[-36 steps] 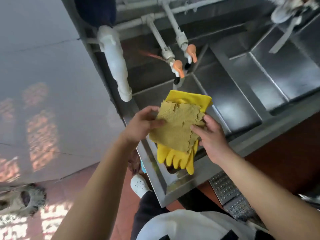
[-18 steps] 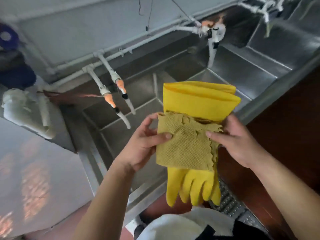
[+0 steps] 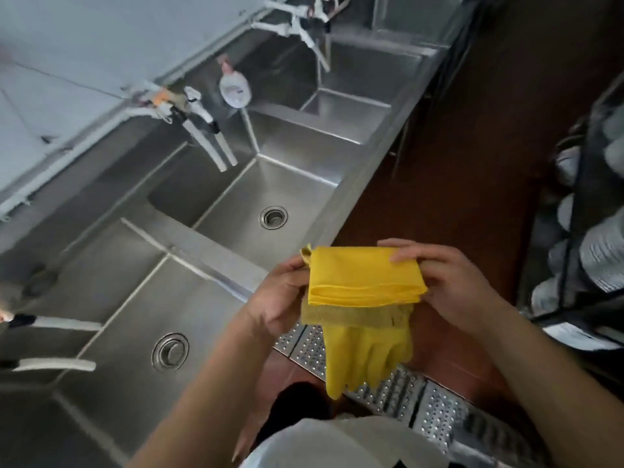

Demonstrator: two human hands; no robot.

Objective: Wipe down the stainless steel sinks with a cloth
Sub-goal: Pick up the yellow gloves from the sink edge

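Both hands, left [image 3: 282, 298] and right [image 3: 456, 288], grip yellow gloves [image 3: 364, 282] and cloth [image 3: 351, 315].

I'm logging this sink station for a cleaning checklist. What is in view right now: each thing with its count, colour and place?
sink basins: at least three, stainless steel, in a row along the wall, left of the person
drains: two visible, metal, in the floors of the nearer basins
tap spouts: several, white, hanging over the basins
rubber gloves: yellow, count unclear, held in front of the person, fingers hanging down
cloth: one, dull yellow mesh, sandwiched against the gloves
floor grate: perforated metal, on the red-brown floor
rack: dark, far right, contents blurred
left hand: grips the bundle's left edge
right hand: grips its right edge
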